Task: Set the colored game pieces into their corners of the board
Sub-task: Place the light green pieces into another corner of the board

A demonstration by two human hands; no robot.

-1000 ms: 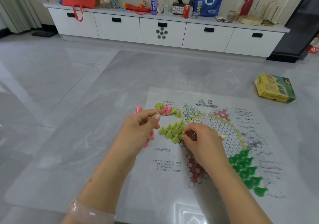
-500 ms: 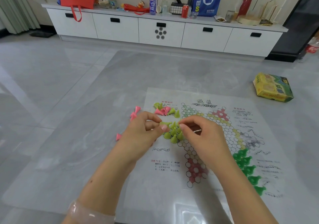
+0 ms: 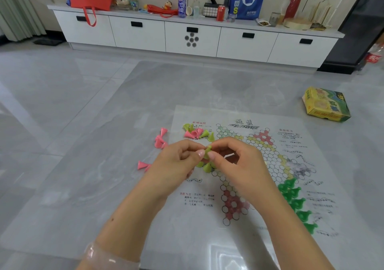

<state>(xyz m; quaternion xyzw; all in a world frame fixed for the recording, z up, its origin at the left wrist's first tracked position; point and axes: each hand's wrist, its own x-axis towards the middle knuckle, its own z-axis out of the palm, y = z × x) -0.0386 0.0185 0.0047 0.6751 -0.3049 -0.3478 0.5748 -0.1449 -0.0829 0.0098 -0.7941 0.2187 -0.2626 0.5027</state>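
Over board [image 3: 239, 238] left corner: left hand [image 3: 176, 163] and right hand [image 3: 234, 161] both pinch one lime piece [image 3: 207, 151] | dark-green pieces [image 3: 295, 203] line right edge | pink pieces [image 3: 160, 141] loose on floor

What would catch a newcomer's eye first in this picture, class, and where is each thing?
The two hands meet at the centre: the left hand and right hand together pinch a yellow-green game piece above the printed board. A row of dark green pieces stands on the board's right side, and pink pieces lie scattered off its left edge.
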